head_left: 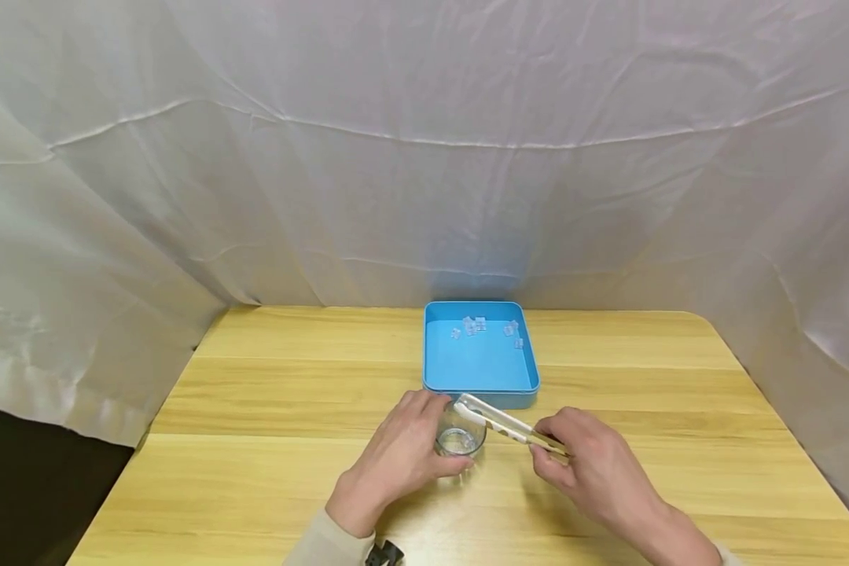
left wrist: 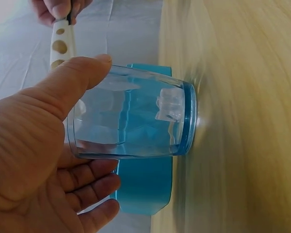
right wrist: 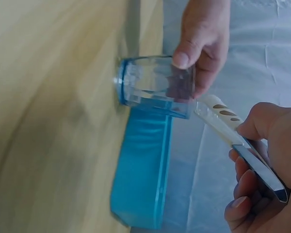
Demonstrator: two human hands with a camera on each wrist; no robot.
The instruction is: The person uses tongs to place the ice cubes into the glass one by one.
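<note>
A clear glass [head_left: 460, 442] stands upright on the table, and my left hand [head_left: 405, 446] grips it around the upper part with thumb and fingers. In the left wrist view, clear ice-like cubes [left wrist: 170, 104] lie at the bottom of the glass. My right hand [head_left: 597, 465] pinches a pair of tongs [head_left: 501, 421] with metal handles and white, brown-spotted ends. The tips of the tongs are at the glass's rim; whether anything is between them I cannot tell. Just behind the glass sits a blue tray [head_left: 477, 369].
Several clear cubes [head_left: 470, 325] lie scattered toward the back of the tray, some at its right side. The wooden table [head_left: 290, 409] reaches back to a pale hanging cloth [head_left: 368, 196], which also runs along both sides.
</note>
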